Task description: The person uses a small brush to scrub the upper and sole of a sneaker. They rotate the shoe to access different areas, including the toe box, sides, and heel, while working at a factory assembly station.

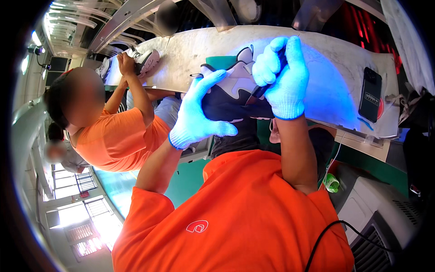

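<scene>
A grey, white and black sports shoe with a green lining is held above my lap at the bench's near edge. My left hand, in a white glove lit blue, grips one end of it, fingers along the upper and thumb underneath. At the shoe's other end is my right hand, gloved too and curled closed. Between its fingers runs a slim dark thing; its kind is mostly hidden by the glove. The right fingers are close to the shoe's upper, and I cannot tell whether they touch it.
The pale bench curves across the top under blue light. A black phone and a small blue strip lie at its right end. At left, a person in orange handles another shoe. A black cable hangs lower right.
</scene>
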`<state>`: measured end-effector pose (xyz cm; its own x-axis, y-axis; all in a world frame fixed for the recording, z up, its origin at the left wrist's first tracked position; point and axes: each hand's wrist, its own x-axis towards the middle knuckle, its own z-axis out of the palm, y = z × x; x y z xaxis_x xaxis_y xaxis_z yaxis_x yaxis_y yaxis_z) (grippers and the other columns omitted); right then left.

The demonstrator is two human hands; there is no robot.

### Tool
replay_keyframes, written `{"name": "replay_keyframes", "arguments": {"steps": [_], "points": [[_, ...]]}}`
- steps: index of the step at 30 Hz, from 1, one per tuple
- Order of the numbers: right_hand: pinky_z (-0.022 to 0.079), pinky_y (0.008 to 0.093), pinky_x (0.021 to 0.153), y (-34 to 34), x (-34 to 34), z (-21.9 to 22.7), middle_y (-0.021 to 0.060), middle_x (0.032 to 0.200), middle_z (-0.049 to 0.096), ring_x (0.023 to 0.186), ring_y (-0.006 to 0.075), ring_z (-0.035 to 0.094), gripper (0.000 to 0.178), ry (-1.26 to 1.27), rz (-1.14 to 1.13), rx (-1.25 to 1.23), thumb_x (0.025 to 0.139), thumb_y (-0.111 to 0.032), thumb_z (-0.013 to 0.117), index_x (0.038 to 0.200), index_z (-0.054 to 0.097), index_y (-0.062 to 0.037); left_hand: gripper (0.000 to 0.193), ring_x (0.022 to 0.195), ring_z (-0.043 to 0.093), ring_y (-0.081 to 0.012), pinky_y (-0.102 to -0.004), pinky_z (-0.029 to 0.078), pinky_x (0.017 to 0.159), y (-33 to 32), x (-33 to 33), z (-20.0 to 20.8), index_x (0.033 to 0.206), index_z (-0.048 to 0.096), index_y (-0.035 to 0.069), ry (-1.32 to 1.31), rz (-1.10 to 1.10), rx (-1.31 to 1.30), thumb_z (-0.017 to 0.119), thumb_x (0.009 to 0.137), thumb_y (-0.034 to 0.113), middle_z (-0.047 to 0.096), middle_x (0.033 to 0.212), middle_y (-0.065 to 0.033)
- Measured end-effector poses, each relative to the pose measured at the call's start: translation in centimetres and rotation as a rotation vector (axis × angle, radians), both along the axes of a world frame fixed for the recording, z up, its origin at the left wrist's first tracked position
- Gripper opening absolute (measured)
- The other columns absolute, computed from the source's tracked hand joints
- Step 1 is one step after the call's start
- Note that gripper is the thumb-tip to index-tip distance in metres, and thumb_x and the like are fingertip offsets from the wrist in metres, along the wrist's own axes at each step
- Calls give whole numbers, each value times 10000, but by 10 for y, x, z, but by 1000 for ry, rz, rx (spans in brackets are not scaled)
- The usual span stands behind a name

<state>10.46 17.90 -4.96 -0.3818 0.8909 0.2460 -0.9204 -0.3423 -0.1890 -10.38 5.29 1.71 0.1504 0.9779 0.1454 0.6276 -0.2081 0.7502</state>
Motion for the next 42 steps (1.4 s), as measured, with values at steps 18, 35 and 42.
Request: {"name": "replay_keyframes", "arguments": {"steps": [18, 35, 42], "points": [[457, 375, 499, 9, -19, -1, 42, 693, 597, 542, 187, 555, 388, -314, -112, -162, 1196, -435, 554, 1069, 683, -92, 993, 1310, 651, -245, -373, 548, 1161, 4, -10, -19, 1574, 617, 19, -539, 330, -394, 969, 646, -18, 618, 1441, -98], [446, 373, 529, 2, -37, 12, 26, 705, 570, 558, 177, 520, 336, -621, -234, -302, 1170, -397, 625, 1028, 637, -93, 915, 1383, 627, -255, -372, 559, 1140, 9, -13, -22, 1570, 630, -25, -745, 442, -474, 856, 685, -95, 612, 1521, -108], [471, 370, 518, 6, -36, 8, 34, 709, 596, 553, 185, 543, 346, -629, -257, -307, 1157, -400, 647, 1046, 656, -72, 1012, 1371, 611, -265, -378, 576, 1123, 27, -20, -16, 1654, 529, -16, -642, 295, -479, 871, 706, -103, 569, 1556, -132]]}}
